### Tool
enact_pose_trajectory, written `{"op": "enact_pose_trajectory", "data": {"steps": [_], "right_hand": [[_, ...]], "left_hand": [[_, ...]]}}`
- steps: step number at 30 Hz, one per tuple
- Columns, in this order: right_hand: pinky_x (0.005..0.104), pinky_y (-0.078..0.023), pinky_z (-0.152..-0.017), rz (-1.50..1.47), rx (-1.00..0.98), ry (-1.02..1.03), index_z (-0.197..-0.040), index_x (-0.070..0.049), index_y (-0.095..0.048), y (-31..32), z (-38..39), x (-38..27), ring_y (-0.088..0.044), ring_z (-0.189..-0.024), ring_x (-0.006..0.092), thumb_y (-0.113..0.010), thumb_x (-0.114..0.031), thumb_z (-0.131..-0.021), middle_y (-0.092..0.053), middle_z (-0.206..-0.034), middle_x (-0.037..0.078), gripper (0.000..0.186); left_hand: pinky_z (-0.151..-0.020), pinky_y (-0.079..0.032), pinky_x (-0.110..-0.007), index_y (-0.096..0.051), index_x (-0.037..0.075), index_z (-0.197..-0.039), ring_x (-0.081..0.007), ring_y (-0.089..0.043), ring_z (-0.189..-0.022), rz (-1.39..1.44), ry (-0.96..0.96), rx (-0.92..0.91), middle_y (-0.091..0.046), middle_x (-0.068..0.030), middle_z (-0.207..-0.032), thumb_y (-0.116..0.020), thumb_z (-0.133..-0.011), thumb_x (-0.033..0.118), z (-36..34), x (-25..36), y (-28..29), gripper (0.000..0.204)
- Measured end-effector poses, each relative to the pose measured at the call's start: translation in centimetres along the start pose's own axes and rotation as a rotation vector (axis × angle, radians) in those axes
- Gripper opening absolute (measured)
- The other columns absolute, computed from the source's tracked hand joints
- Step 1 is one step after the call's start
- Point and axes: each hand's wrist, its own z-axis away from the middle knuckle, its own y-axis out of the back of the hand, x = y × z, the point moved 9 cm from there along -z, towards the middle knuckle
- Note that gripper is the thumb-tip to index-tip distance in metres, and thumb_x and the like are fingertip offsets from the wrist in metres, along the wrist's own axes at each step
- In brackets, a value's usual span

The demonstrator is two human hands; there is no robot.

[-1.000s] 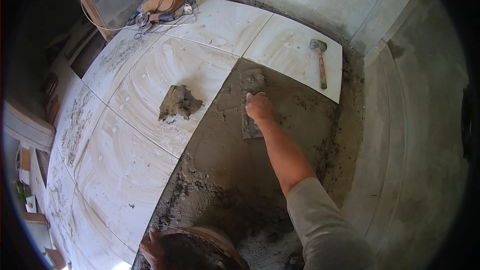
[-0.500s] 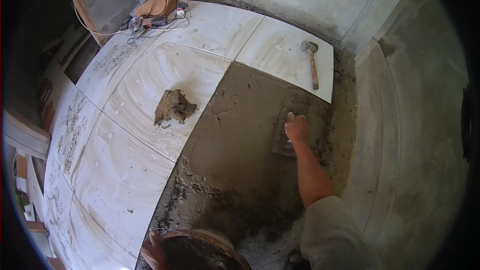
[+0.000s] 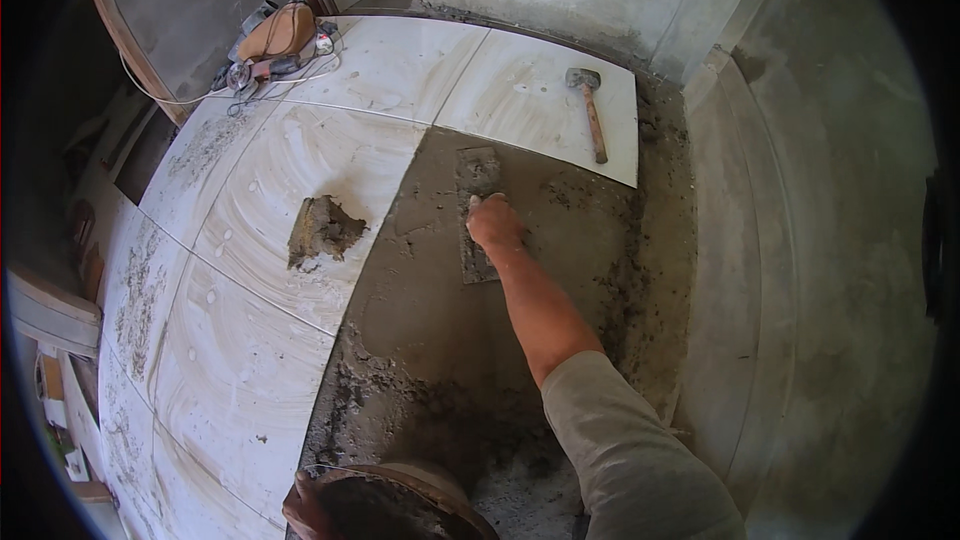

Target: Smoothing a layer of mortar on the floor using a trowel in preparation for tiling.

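My right hand (image 3: 494, 223) is closed round the handle of a flat rectangular trowel (image 3: 478, 168). The trowel's mortar-smeared blade lies on the wet grey mortar bed (image 3: 560, 240), near the bed's far left part. At the lower edge my left hand (image 3: 306, 510) grips the rim of a round bucket (image 3: 425, 483); its dark inside is partly cut off by the picture's edge. White floor tiles (image 3: 270, 310) border the bed on the left and at the back. A sponge caked with mortar (image 3: 325, 230) rests on the tiles left of the trowel.
A mallet (image 3: 592, 112) with a wooden handle lies on the far right tile. Farther left sit an angle grinder (image 3: 262, 70), its cable and a brown bag (image 3: 277, 32). A bare plastered wall (image 3: 830, 270) rises on the right. Rougher, lumpy mortar (image 3: 375, 390) lies near the bucket.
My right hand has swept the trowel leftward and a little away across the mortar, from the bed's right side toward the tile edge. My left hand stays at the bucket. The view has shifted slightly.
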Motion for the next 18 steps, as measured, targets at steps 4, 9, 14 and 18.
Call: {"op": "enact_pose_trajectory", "data": {"steps": [4, 9, 14, 18], "right_hand": [[0.0495, -0.048, -0.088, -0.007, 0.061, -0.068, -0.114, 0.01, -0.048, 2.4, 0.1, 4.9, -0.059, -0.105, 0.043, -0.046, -0.042, -0.094, -0.06, -0.111, 0.03, 0.056], [0.0505, -0.049, -0.086, 0.009, 0.138, -0.108, -0.11, 0.011, -0.05, 5.4, 0.6, 10.4, -0.06, -0.101, 0.0444, -0.046, -0.042, -0.095, -0.061, -0.108, 0.031, 0.055], [0.0496, -0.051, -0.081, 0.044, 0.142, -0.196, -0.114, 0.012, -0.048, 8.8, 2.6, 15.2, -0.062, -0.098, 0.0436, -0.045, -0.043, -0.095, -0.061, -0.106, 0.03, 0.058], [0.0503, -0.051, -0.077, -0.007, 0.05, -0.279, -0.118, 0.013, -0.045, 10.4, 3.8, 19.4, -0.063, -0.095, 0.0421, -0.044, -0.045, -0.096, -0.061, -0.107, 0.028, 0.062]], "left_hand": [[-0.048, -0.036, -0.042, -0.066, -0.004, -0.066, -0.0202, -0.043, -0.048, 0.073, 0.019, -0.038, -0.054, -0.0109, -0.049, -0.044, -0.094, 0.053, 0.1, 0.2, -0.1, 0.067], [-0.048, -0.034, -0.043, -0.064, -0.005, -0.064, -0.02, -0.041, -0.047, 0.021, 0.025, 0.022, -0.051, -0.0118, -0.048, -0.043, -0.094, 0.054, 0.2, 1.0, 0.2, 0.07], [-0.047, -0.032, -0.045, -0.063, -0.006, -0.064, -0.0209, -0.04, -0.046, 0.009, -0.021, 0.018, -0.051, -0.0148, -0.049, -0.044, -0.093, 0.056, 0.4, 1.5, 0.6, 0.071], [-0.052, -0.038, -0.044, -0.065, -0.006, -0.068, -0.0274, -0.044, -0.048, -0.001, -0.003, -0.054, -0.055, -0.0194, -0.053, -0.048, -0.093, 0.047, 0.8, 2.9, 0.3, 0.061]]}}
